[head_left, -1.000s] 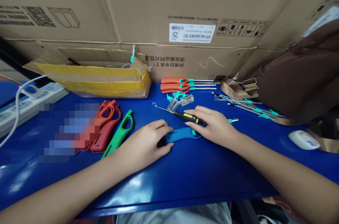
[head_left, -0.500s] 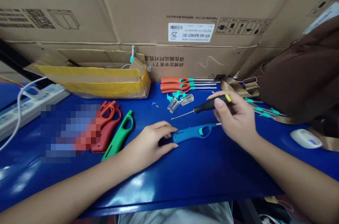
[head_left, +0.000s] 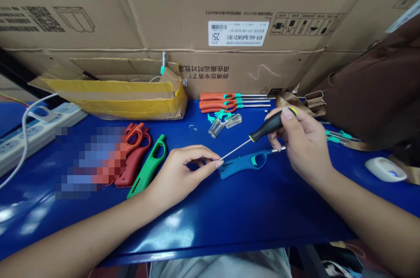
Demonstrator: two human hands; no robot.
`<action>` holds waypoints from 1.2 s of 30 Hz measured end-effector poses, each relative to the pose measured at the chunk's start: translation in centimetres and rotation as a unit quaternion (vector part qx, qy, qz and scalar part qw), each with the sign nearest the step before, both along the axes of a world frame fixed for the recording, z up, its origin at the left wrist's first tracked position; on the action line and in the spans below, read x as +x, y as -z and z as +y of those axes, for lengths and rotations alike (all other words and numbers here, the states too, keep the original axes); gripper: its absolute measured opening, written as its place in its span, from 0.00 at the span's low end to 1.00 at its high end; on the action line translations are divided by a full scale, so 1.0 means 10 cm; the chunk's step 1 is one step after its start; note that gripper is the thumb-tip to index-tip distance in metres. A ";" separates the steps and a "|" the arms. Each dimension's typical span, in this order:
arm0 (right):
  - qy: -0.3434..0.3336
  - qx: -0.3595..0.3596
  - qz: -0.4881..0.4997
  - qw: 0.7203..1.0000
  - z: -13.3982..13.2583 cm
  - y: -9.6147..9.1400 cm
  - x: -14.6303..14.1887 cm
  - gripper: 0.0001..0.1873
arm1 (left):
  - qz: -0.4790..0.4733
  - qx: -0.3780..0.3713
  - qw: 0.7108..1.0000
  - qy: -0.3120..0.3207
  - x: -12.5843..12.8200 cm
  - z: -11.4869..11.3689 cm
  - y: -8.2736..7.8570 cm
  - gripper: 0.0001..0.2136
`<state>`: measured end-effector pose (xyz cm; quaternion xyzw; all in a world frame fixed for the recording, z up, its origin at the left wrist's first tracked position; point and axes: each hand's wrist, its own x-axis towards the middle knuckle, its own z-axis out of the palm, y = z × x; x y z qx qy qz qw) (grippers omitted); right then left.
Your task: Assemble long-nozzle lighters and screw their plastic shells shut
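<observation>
Blue gas lighter (head_left: 238, 164), one, lying on the blue table (head_left: 262, 212) between the person's hands, trigger loop and metal tube toward the right. Change of the last half second: the left hand (head_left: 183, 168) has left the lighter's butt end, and the screwdriver (head_left: 265, 127) now reaches down to its fingertips. Judged meaning: attention has passed from the casing to the tool's tip, with the lighter unheld by the left hand for the moment.

Left hand: palm down, thumb and forefinger pinching the screwdriver's tip just beside the butt end; whether a small piece is caught there is too small to tell. Right hand (head_left: 303, 140): raised, closed around the black-and-yellow handle, blade slanting down-left; lower fingers near the tube, contact uncertain.

Beyond: white slivers (head_left: 193, 128); orange lighters (head_left: 216, 105).
</observation>
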<state>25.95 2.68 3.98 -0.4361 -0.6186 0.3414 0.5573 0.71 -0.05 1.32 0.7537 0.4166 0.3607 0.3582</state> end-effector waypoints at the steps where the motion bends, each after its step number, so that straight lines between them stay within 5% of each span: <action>1: -0.002 -0.001 -0.002 1.000 0.00 0.01 0.01 0.17 | 0.005 0.014 1.000 -0.002 0.00 0.00 -0.02 0.04; 14: -0.012 0.045 -0.056 0.997 -0.06 -0.02 -0.03 0.15 | 0.061 0.152 0.986 0.043 -0.04 -0.01 -0.05 0.01; 24: -0.044 0.167 -0.198 0.965 -0.20 0.00 0.04 0.12 | 0.205 0.242 0.946 0.066 -0.09 0.00 0.05 0.06; 36: -0.130 0.209 -0.262 0.933 -0.25 -0.06 0.00 0.11 | 0.202 0.191 0.957 0.083 -0.04 -0.03 0.01 0.10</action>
